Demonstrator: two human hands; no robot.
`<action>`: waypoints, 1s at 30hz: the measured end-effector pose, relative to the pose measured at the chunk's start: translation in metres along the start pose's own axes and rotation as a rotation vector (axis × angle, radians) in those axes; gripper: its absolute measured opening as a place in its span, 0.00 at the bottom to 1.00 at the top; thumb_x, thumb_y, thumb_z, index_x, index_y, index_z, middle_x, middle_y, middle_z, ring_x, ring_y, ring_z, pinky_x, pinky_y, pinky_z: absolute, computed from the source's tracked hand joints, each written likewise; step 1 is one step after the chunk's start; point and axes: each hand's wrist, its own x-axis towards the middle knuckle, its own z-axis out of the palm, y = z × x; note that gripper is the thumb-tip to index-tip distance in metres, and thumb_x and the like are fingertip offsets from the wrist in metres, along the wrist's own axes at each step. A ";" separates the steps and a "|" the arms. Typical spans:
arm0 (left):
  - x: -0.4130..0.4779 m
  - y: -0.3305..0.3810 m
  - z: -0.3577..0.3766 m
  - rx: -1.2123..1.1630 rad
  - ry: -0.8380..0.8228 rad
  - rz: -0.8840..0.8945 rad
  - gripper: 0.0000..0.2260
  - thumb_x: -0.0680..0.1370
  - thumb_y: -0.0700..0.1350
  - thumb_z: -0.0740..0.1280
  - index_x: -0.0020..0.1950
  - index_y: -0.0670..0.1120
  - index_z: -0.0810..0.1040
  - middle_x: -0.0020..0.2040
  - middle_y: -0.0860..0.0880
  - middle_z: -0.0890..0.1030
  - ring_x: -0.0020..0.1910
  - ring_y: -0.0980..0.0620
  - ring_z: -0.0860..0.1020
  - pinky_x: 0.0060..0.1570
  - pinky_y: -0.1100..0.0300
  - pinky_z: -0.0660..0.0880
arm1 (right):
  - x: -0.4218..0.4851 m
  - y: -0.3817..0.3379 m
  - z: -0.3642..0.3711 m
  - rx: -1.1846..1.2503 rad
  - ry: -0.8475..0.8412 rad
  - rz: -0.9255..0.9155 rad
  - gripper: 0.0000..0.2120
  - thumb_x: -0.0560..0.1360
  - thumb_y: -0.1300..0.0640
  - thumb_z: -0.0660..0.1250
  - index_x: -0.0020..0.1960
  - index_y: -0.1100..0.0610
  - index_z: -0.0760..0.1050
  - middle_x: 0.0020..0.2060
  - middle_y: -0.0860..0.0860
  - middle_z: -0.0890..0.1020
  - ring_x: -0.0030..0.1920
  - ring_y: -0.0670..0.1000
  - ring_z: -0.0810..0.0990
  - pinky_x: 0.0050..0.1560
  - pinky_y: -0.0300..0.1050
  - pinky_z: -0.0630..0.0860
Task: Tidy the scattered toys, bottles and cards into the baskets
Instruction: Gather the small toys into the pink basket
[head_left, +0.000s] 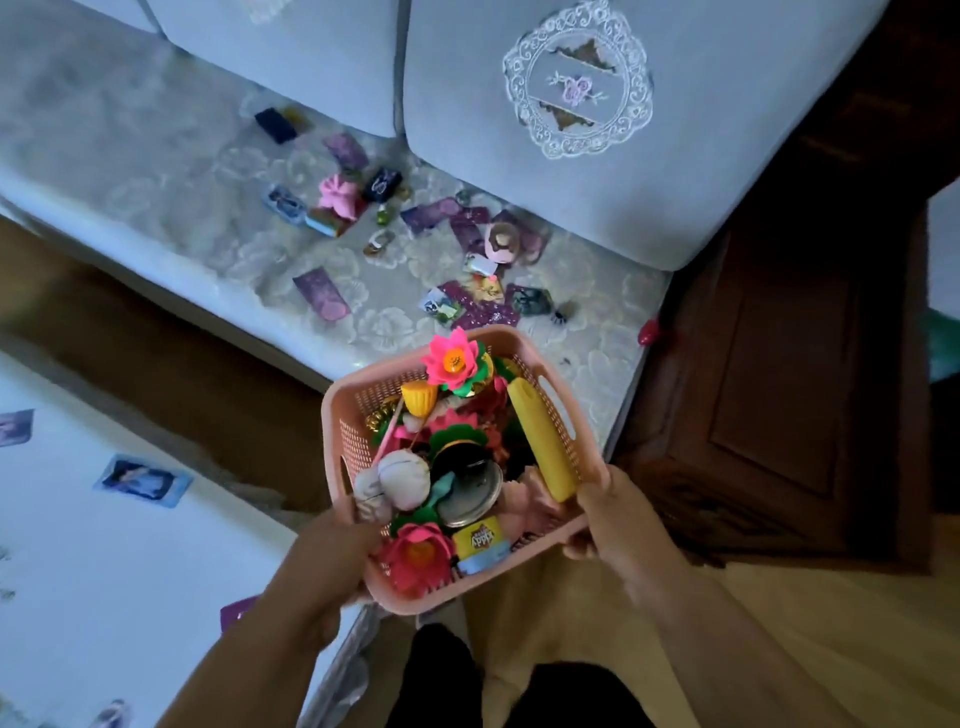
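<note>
1. The pink basket (332, 415) is perforated plastic with slot handles. It is held up mid-view, in front of the sofa (130, 156).
2. The left hand (322, 566) grips its 7 o'clock corner, and the right hand (613, 519) clasps the 4 o'clock corner.
3. Inside are a pink lotus flower (451, 361) at 12 o'clock, a yellow corn cob (543, 439) along 3 o'clock, a yellow dough tub (480, 540) at 6 o'clock, a metal lid (470, 493) in the centre and a cloth ball (402, 478) at 9 o'clock.
4. Purple cards (322, 299) and a pink toy (337, 195) lie scattered on the sofa seat, at 12 o'clock from the basket.

Beyond the left hand (332, 561), the cards (322, 299) scattered on the sofa (156, 171) blur past reading. That hand's fingertips vanish under the pink basket (348, 415); off to its left, the edge cuts one card (15, 427).
</note>
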 end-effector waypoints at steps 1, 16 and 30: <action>0.010 0.008 0.003 0.005 0.015 -0.012 0.07 0.80 0.36 0.64 0.54 0.46 0.77 0.43 0.40 0.85 0.41 0.42 0.84 0.41 0.47 0.82 | 0.012 -0.008 -0.001 -0.003 -0.007 0.018 0.10 0.80 0.61 0.55 0.60 0.56 0.69 0.43 0.62 0.80 0.31 0.52 0.80 0.30 0.43 0.78; 0.164 0.084 0.075 0.013 0.079 -0.216 0.15 0.79 0.34 0.62 0.55 0.54 0.78 0.45 0.43 0.86 0.43 0.42 0.85 0.45 0.44 0.81 | 0.311 -0.070 -0.066 -0.832 0.178 -0.091 0.21 0.78 0.53 0.64 0.68 0.59 0.68 0.64 0.61 0.70 0.62 0.61 0.73 0.62 0.49 0.70; 0.198 0.121 0.123 -0.047 0.100 -0.260 0.05 0.78 0.39 0.67 0.52 0.45 0.81 0.41 0.40 0.86 0.41 0.40 0.84 0.42 0.50 0.78 | 0.440 -0.058 -0.115 -1.539 0.156 -0.064 0.14 0.77 0.59 0.61 0.63 0.54 0.69 0.61 0.56 0.70 0.63 0.61 0.68 0.60 0.49 0.72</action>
